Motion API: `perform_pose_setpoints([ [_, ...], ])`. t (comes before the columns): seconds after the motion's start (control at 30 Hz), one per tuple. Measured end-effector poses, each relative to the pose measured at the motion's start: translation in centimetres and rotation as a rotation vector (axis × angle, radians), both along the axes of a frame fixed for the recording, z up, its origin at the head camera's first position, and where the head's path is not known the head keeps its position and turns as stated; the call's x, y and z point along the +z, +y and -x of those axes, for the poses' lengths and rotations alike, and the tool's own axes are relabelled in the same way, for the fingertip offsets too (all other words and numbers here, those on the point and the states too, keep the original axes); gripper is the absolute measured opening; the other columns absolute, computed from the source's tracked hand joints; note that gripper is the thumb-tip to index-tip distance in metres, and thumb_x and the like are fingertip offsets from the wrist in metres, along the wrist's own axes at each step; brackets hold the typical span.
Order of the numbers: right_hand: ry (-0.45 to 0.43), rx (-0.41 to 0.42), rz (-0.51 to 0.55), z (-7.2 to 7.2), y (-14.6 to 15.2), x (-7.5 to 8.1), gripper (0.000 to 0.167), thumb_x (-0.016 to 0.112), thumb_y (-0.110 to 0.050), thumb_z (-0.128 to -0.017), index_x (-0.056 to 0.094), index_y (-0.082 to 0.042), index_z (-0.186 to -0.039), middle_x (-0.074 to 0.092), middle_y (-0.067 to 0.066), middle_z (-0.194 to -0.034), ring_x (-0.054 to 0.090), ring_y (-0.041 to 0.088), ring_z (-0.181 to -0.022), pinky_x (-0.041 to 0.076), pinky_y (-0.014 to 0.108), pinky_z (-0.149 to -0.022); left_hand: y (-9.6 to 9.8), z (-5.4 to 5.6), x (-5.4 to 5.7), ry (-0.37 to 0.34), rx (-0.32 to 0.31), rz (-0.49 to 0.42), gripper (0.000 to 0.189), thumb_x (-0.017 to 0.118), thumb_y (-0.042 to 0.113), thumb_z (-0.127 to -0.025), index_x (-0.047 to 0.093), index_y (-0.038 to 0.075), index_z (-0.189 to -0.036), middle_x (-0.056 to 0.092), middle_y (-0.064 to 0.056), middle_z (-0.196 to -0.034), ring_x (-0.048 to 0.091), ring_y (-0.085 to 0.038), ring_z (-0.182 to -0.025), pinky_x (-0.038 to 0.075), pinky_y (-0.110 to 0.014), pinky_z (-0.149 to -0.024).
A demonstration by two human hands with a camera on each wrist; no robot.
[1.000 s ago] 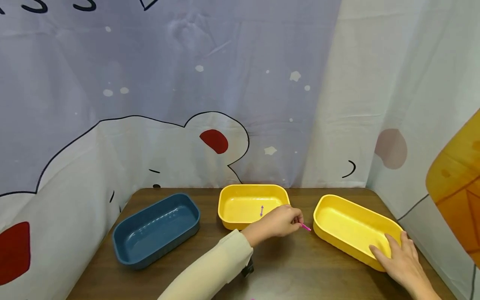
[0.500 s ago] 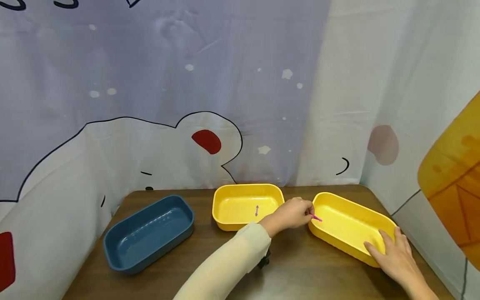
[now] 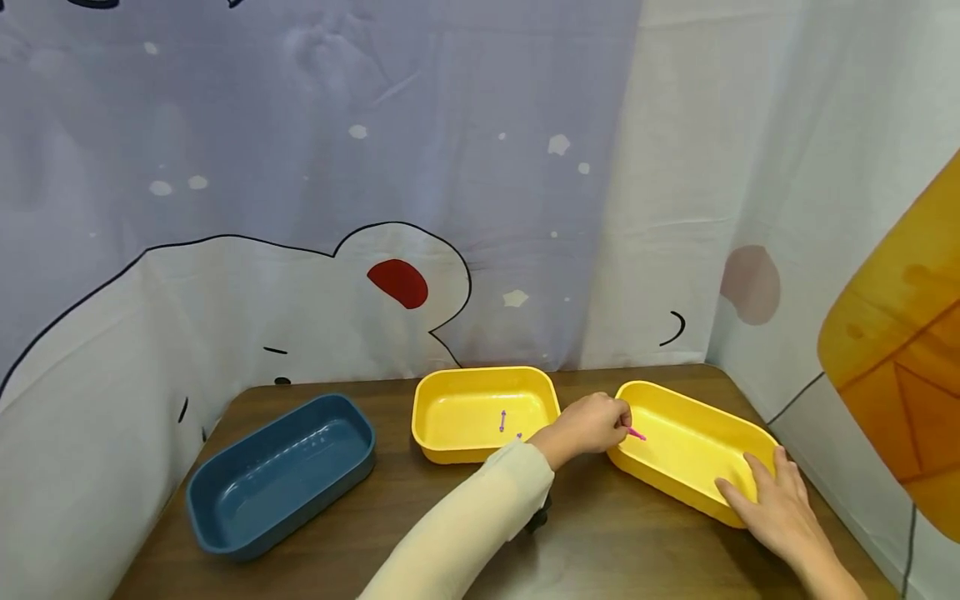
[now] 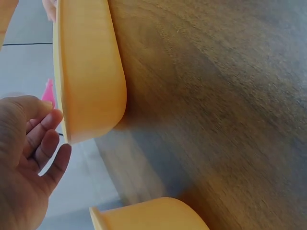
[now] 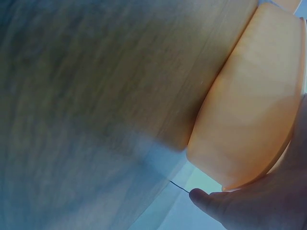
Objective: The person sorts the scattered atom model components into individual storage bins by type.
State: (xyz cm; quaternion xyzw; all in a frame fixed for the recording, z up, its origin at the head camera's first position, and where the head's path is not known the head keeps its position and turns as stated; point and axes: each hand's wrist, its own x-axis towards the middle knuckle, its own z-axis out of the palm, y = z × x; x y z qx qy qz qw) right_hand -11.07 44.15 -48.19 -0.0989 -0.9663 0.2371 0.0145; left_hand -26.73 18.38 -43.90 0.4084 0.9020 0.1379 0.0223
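My left hand (image 3: 596,423) pinches a small pink plastic piece (image 3: 636,434) between thumb and fingertips. It is held over the left end of the right yellow tray (image 3: 660,493). In the left wrist view the pink piece (image 4: 48,92) tapers to a small knob beside the tray's rim; its other end is hidden by the fingers. My right hand (image 3: 780,512) rests at the right end of the same tray, its fingers spread and fairly straight over the rim. In the right wrist view one fingertip (image 5: 199,195) shows outside the tray wall (image 5: 249,100).
Another yellow tray (image 3: 450,455) stands at the back middle with a thin purple piece (image 3: 502,421) and a second small purple bit (image 3: 519,435) in it. A blue tray (image 3: 288,529) stands at the left. A printed curtain (image 3: 525,208) hangs behind the wooden table (image 3: 600,550).
My left hand has moved rightward with the pink piece, from between the yellow trays to over the right one. The right hand stays at its tray. The head view has shifted slightly right.
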Motion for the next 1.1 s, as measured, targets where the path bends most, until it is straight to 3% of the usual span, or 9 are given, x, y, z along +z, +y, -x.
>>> perform_pose_setpoints([
  [0.27, 0.022, 0.013, 0.006, 0.6, -0.6, 0.0, 0.087, 0.046, -0.056, -0.103, 0.027, 0.016, -0.148, -0.02, 0.043, -0.154, -0.01, 0.067, -0.141, 0.01, 0.085, -0.102, -0.2, 0.4, 0.0, 0.013, 0.033, 0.004, 0.014, 0.067, 0.033, -0.098, 0.072, 0.024, -0.107, 0.064, 0.015, -0.088, 0.053, -0.002, -0.086, 0.044, -0.014, -0.071],
  [0.57, 0.013, 0.035, -0.015, 0.9, -0.6, 0.1, 0.087, 0.045, -0.055, -0.104, 0.026, 0.018, -0.147, -0.018, 0.047, -0.152, -0.01, 0.068, -0.14, 0.012, 0.084, -0.102, -1.9, -0.2, 1.4, 0.064, -0.041, -0.003, 0.024, 0.067, 0.032, -0.098, 0.07, 0.021, -0.119, 0.068, 0.016, -0.107, 0.058, -0.003, -0.103, 0.046, -0.012, -0.083],
  [0.8, -0.033, 0.033, -0.005, 0.9, 0.1, 0.4, 0.092, 0.042, -0.059, -0.103, 0.021, 0.017, -0.15, -0.022, 0.045, -0.152, -0.015, 0.068, -0.139, 0.012, 0.086, -0.099, -4.1, -1.5, 2.6, 0.094, -0.102, -0.004, 0.025, 0.068, 0.033, -0.097, 0.07, 0.021, -0.119, 0.07, 0.013, -0.109, 0.057, -0.004, -0.099, 0.045, -0.013, -0.08],
  [1.1, -0.091, 0.02, -0.036, 1.1, 1.3, 0.1, 0.099, 0.038, -0.066, -0.101, 0.014, 0.015, -0.152, -0.025, 0.046, -0.149, -0.019, 0.068, -0.136, 0.013, 0.087, -0.095, -7.4, -4.0, 2.8, 0.093, -0.142, 0.004, 0.024, 0.069, 0.035, -0.097, 0.07, 0.021, -0.116, 0.07, 0.013, -0.107, 0.057, -0.003, -0.097, 0.046, -0.013, -0.077],
])
